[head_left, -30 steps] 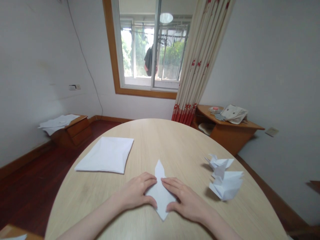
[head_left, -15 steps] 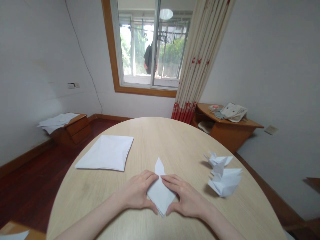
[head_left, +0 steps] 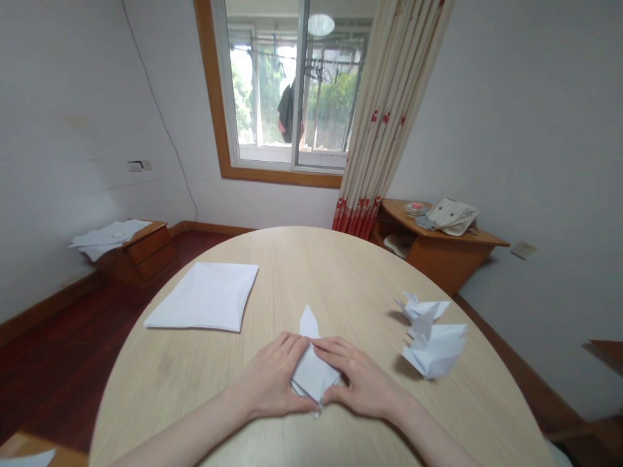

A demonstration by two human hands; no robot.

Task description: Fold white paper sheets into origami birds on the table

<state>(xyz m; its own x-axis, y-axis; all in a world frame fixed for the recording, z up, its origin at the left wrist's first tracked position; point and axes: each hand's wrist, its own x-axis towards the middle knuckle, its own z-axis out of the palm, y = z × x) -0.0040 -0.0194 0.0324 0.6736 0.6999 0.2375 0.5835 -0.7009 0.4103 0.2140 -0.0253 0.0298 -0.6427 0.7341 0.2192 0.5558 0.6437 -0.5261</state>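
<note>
Paper (head_left: 314, 375) — one — left hand (head_left: 270, 383), right hand (head_left: 363, 386)

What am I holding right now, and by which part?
A folded white paper lying on the table: the left hand grips its left edge, the right hand its right edge.

Matt paper (head_left: 311, 376) (pale wood-grain table (head_left: 341, 279))

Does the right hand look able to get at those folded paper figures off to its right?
Probably yes: only bare table lies between the right hand and the folded paper figures. It would first have to let go of the half-folded sheet it holds.
</note>
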